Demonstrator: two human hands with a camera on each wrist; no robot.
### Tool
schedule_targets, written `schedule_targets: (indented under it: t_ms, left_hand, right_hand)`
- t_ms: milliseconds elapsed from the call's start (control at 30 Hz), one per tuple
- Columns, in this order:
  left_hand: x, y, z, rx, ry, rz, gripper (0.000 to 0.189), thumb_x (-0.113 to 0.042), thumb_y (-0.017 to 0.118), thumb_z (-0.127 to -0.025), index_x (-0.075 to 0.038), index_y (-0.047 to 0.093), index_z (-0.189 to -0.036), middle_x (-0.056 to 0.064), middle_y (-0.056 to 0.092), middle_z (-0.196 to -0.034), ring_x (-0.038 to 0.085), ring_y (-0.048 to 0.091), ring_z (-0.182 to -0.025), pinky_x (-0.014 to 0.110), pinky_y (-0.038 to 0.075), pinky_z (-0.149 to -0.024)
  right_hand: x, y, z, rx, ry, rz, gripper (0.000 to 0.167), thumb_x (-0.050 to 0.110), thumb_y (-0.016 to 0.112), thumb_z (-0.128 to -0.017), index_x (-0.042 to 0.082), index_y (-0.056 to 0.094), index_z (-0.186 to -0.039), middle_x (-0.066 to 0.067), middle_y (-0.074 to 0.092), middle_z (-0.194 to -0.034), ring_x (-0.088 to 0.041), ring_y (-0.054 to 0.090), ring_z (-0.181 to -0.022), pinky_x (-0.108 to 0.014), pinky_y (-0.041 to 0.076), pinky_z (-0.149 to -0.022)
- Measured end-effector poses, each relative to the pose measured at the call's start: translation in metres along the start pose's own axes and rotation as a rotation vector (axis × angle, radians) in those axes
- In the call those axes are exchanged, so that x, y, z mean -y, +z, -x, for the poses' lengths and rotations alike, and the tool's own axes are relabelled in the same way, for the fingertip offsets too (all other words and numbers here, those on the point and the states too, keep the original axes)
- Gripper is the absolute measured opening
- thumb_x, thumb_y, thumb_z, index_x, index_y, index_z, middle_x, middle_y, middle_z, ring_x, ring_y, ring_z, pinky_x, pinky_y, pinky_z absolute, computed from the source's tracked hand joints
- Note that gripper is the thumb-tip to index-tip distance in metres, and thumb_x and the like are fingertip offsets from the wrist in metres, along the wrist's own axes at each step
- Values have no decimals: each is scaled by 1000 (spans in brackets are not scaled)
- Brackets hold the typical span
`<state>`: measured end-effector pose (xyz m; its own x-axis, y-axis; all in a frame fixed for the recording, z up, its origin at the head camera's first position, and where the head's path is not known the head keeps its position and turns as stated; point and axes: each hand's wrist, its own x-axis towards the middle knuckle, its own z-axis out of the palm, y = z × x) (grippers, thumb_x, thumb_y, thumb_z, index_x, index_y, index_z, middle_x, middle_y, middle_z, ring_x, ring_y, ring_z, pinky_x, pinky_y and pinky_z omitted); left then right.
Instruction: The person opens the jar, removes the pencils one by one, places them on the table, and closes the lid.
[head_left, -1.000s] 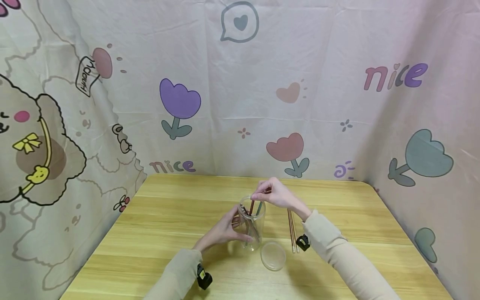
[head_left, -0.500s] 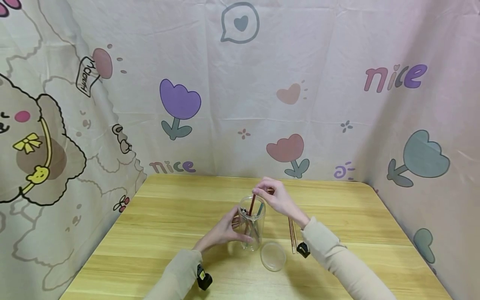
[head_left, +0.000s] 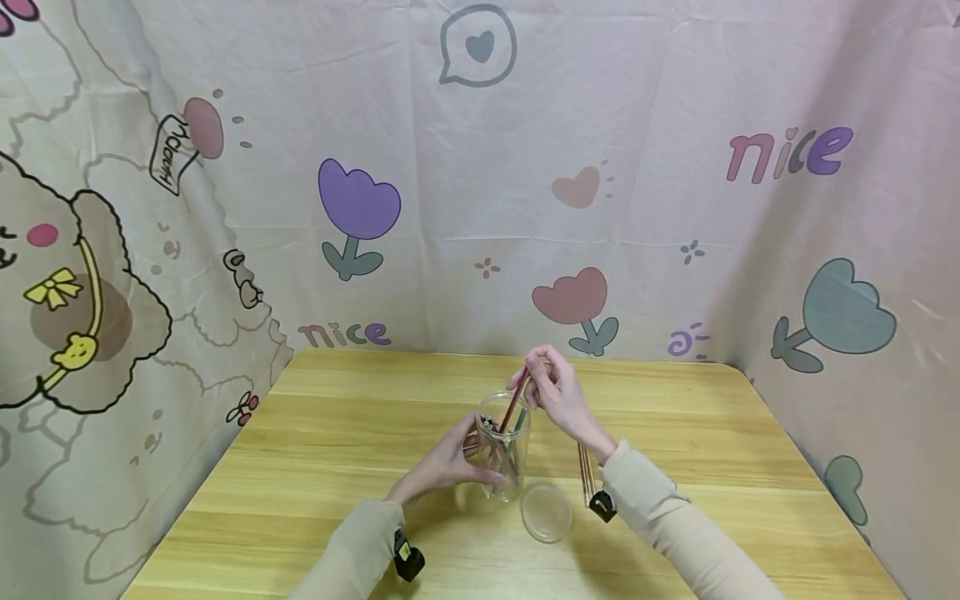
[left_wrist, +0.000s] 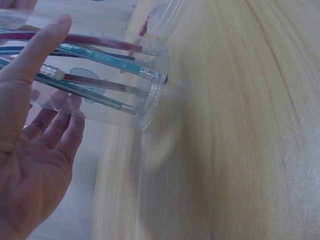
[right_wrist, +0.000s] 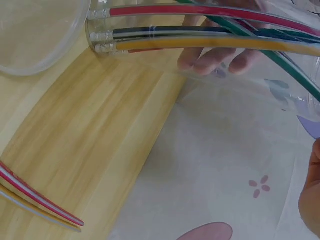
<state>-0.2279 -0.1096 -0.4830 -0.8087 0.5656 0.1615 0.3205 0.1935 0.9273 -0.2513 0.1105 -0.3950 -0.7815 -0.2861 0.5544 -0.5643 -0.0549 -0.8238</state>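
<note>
A clear jar [head_left: 504, 487] with several pencils stands upright on the table, its mouth uncovered. My left hand [head_left: 450, 458] grips its side, thumb in front and fingers behind. Over the mouth, my right hand [head_left: 561, 398] pinches the upper end of a dark red pencil [head_left: 513, 407], which leans right with its lower part inside the jar. In the left wrist view, a teal pencil [left_wrist: 102, 57] and others have their eraser ends down at the base. A yellow pencil [right_wrist: 200, 44] shows through the wall in the right wrist view, where only an edge of my right hand appears.
The round clear lid [head_left: 547, 513] lies on the wooden table [head_left: 337, 433], just right of the jar. Further right, a few loose pencils [head_left: 585, 473] lie partly under my right forearm. A patterned cloth [head_left: 465, 183] hangs behind the table's back edge.
My right hand has risen from the jar's rim and shifted slightly right, drawing the red pencil higher and tilting it right. The left hand and jar have stayed put.
</note>
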Motion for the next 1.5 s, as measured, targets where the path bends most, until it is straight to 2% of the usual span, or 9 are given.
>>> schedule_targets:
  t_ms: [133,267,400,600,900,1067,1167,1333,1500]
  left_hand:
    - [0,0,0,-2,-2,-2,96,-12,90,-73,-10,35,-151,18,53,-147,42,52,-137,52,44,-117]
    - [0,1,0,-4,-1,-3,97,-13,90,-72,-11,35,-151,17,55,-145,41,52,-136,52,44,-117]
    - [0,1,0,-5,2,0,96,-12,90,-72,-11,36,-151,17,56,-144,41,53,-135,51,45,-117]
    - [0,1,1,0,8,8,98,-11,90,-73,-11,33,-153,17,53,-147,41,52,-137,50,45,-117]
    - [-1,0,1,-4,7,-14,99,-13,90,-72,-7,32,-152,18,53,-147,42,52,-137,53,44,-117]
    - [-1,0,1,-3,2,-6,99,-12,90,-72,-6,32,-152,18,53,-146,43,51,-137,53,44,-117]
    - [0,0,1,-5,-7,2,98,-12,90,-72,-7,33,-151,18,54,-145,42,51,-137,52,43,-118]
    - [0,1,1,-7,-20,1,96,-13,90,-72,-10,35,-150,17,54,-144,42,51,-137,51,43,-118]
    - [0,1,1,-9,-20,-3,94,-13,90,-72,-10,36,-149,17,54,-144,42,51,-137,52,43,-118]
  right_hand:
    - [1,2,0,-64,14,-62,23,23,32,-111,7,45,-100,-26,70,-70,-8,45,-36,-23,27,-27]
    - [3,5,-1,-136,-53,-90,18,19,32,-111,12,45,-100,-28,64,-64,-8,44,-35,-25,30,-25]
    - [4,5,-2,-191,-120,-86,22,12,35,-110,1,52,-101,-30,61,-65,-9,46,-35,-29,34,-25]
    - [9,2,-3,-244,-174,-74,31,8,38,-109,-14,57,-98,-8,67,-67,-13,45,-36,-29,34,-26]
    - [14,-7,-4,-243,-224,-90,30,-1,43,-105,18,66,-110,5,70,-75,-15,44,-44,-24,33,-35]
    - [18,-13,-1,-213,-152,-131,23,-1,47,-104,-4,61,-122,4,71,-82,-9,48,-53,-22,38,-44]
    - [20,-17,1,-186,-114,-174,33,-4,49,-102,-20,48,-130,4,71,-87,-5,50,-59,-17,43,-50]
    - [21,-22,5,-176,-99,-283,37,-9,47,-100,-23,42,-134,1,73,-93,-5,53,-65,-15,45,-54]
    - [24,-26,9,-229,-156,-380,25,-10,47,-100,-15,57,-123,-3,76,-94,-7,58,-67,-14,47,-56]
